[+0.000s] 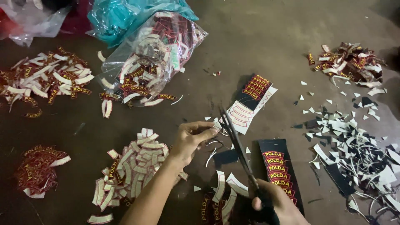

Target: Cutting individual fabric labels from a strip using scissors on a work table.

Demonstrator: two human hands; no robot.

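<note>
Right hand [273, 204] grips scissors [239, 146], blades pointing up-left toward left hand [189, 139].

Clear plastic bag [154, 58] of curved patches top centre, black label strip [280, 168] bottom right

Dim, warm overhead light; soft focus, dark corners, faint shadows.

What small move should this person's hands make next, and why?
Probably close the scissors: the right hand grips the handles, the blades stand open, and the left hand pinches a small curved patch at their tips, so one snip would likely finish trimming it.
</note>
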